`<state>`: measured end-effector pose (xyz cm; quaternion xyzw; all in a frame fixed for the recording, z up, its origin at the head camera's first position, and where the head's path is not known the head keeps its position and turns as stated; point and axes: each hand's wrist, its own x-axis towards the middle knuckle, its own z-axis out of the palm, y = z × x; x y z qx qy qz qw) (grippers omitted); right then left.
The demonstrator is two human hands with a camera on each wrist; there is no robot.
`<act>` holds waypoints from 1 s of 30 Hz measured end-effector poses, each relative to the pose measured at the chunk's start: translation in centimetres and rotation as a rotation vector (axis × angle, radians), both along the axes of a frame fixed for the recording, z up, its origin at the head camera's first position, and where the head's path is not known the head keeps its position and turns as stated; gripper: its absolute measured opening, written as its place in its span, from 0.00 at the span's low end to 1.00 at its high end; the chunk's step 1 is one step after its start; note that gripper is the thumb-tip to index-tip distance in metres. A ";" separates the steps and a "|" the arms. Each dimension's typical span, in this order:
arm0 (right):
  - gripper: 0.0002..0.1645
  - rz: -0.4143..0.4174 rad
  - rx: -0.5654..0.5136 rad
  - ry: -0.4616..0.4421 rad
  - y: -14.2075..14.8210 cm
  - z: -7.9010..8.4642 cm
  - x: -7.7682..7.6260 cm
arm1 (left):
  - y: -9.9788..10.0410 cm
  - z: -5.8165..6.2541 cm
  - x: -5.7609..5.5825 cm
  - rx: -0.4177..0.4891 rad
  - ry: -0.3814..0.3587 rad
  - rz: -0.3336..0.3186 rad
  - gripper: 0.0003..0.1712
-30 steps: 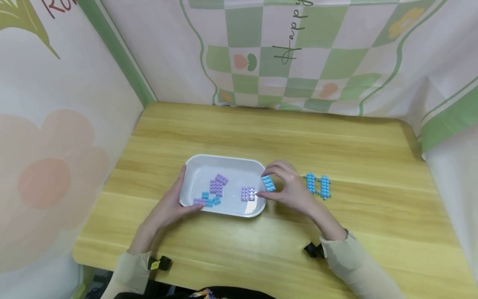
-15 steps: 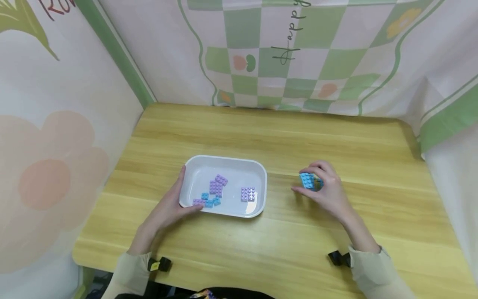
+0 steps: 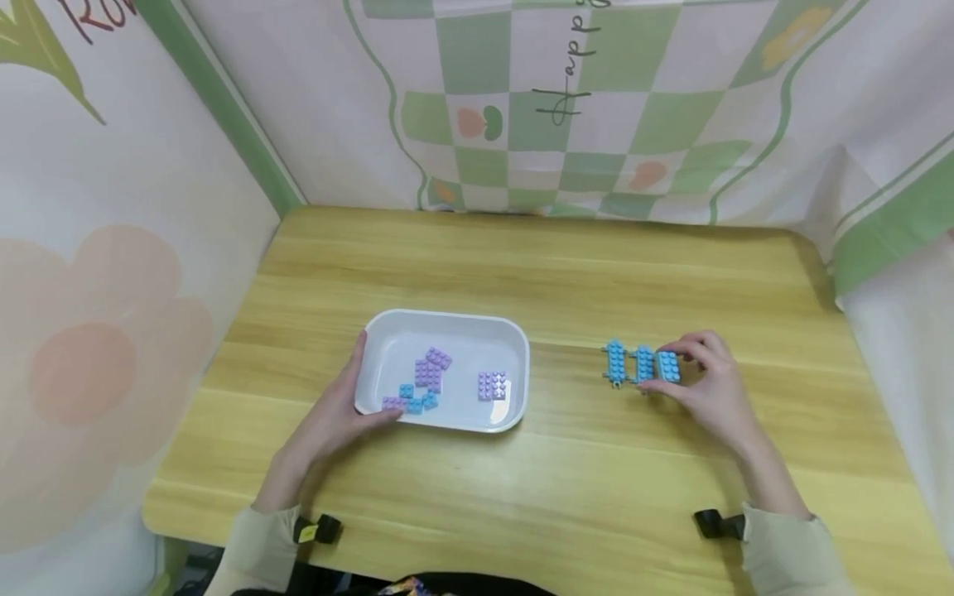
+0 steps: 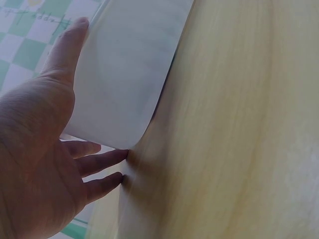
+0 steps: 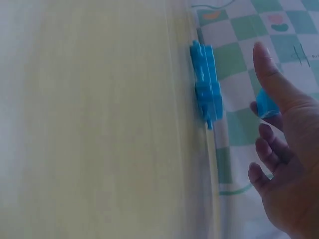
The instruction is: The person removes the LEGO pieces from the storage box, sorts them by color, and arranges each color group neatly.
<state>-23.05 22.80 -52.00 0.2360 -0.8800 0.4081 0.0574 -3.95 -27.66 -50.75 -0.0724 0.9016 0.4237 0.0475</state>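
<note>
My left hand (image 3: 339, 410) holds the left end of a white tray (image 3: 520, 348), its thumb lying over the near rim. In the left wrist view the thumb runs up the tray's side wall (image 4: 129, 74), with the other fingertips low at its corner. Between thumb and fingers, my right hand (image 3: 715, 389) pinches a blue toy brick (image 3: 668, 367) with studs. Just left of that brick, two blue studded pieces (image 3: 615, 362) with small side pegs stand side by side on the table. The right wrist view shows the held brick (image 5: 267, 104) partly hidden behind the thumb.
Inside the tray lie several purple bricks (image 3: 428, 374), several small blue bricks (image 3: 414, 406) near its front left corner, and purple bricks (image 3: 492, 386) at its right. A wooden table (image 3: 477, 265) carries everything, with a patterned curtain (image 3: 537, 132) behind its far edge.
My right hand has carried the blue brick from the tray's right end across to the right side of the two blue pieces. The left hand has kept its place on the tray.
</note>
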 end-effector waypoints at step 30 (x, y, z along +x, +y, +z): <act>0.34 -0.007 0.118 -0.049 3.7 -3.4 -1.8 | -0.4 -0.4 -0.3 0.023 0.016 -0.013 0.80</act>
